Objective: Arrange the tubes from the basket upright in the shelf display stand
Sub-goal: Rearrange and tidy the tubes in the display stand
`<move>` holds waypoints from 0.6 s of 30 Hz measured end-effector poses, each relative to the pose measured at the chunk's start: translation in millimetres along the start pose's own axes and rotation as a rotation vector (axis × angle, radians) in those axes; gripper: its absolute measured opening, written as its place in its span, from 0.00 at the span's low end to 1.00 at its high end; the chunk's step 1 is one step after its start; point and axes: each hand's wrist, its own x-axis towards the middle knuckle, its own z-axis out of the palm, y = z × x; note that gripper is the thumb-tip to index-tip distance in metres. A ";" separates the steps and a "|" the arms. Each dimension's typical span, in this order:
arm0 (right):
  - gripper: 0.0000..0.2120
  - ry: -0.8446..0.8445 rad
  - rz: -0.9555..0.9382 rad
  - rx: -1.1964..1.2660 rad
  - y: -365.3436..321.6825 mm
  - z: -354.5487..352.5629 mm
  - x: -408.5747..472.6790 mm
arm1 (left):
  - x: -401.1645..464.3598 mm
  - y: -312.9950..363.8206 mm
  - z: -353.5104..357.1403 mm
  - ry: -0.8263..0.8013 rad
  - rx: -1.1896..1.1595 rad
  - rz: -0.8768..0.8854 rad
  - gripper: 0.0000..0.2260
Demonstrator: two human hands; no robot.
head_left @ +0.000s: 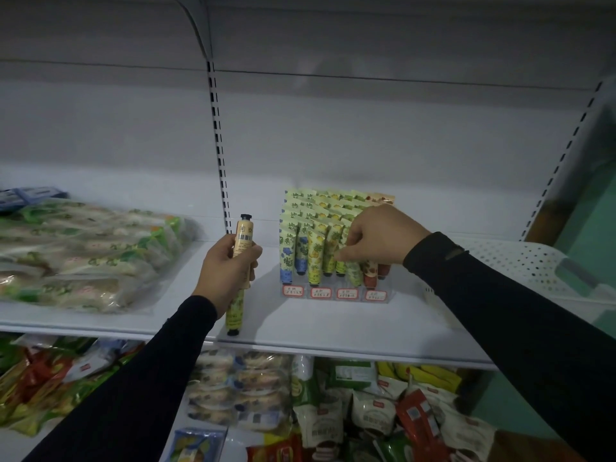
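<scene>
Up close on a white store shelf (333,321), a clear display stand (336,293) holds rows of floral-printed tubes (315,258) standing upright, with red-bordered price labels along its front. The right hand (376,240) reaches over the stand, its fingers curled and pinching a tube in the front row. The left hand (230,271), just left of the stand, grips two yellow tubes (242,243), one cap up, one cap down. A white perforated basket (520,261) sits at right.
</scene>
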 end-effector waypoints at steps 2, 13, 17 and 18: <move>0.15 0.019 -0.006 -0.062 2.2 1.2 1.7 | -1.3 2.5 0.6 -0.002 0.002 0.004 0.04; 0.17 -0.017 -0.067 -0.076 18.8 -6.3 9.4 | -1.7 1.8 -1.3 0.004 -0.004 -0.006 0.03; 0.19 -0.011 -0.076 -0.057 28.1 -5.3 11.6 | -1.5 -0.1 -1.2 0.003 -0.007 -0.010 0.03; 0.19 -0.008 -0.080 -0.060 30.4 -5.8 12.0 | -1.2 -0.1 -1.4 0.003 -0.007 -0.009 0.04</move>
